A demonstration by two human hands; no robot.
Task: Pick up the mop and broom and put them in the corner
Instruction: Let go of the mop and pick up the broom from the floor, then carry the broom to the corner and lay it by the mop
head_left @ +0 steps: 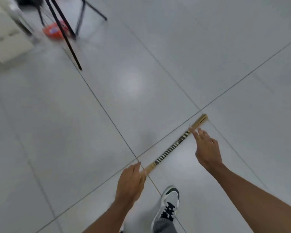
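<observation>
Your left hand (pixel 130 182) is curled around the lower end of the broom handle (pixel 173 145), fingers wrapped under it and thumb lying along the top, so it is grasping the stick. Your right hand (pixel 207 148) is loose and spread, fingers extended, fingertips (pixel 196 133) just touching or just beside the handle near its upper end; contact is hard to confirm, but it has no closed hold. The handle is straw-coloured with a black-and-white striped binding along its middle and runs diagonally from lower left to upper right, ending in a short frayed straw tip (pixel 202 118). Its brush end is hidden behind your left hand and cannot be made out. Below the hands, your right foot in a white-and-black sneaker (pixel 170 206) stands on the pale grey tiled floor (pixel 107 81), with a grey trouser cuff above it. Thin grout lines cross under the broom. Well apart, toward the upper left, a long black pole (pixel 64 34) slants down to the floor; whether this is the mop you cannot tell, as that area is blurred. Beside it stand black chair legs (pixel 81 17), with an orange object (pixel 55 31) on the floor between them. A white piece of furniture (pixel 5 36) fills the upper left edge.
</observation>
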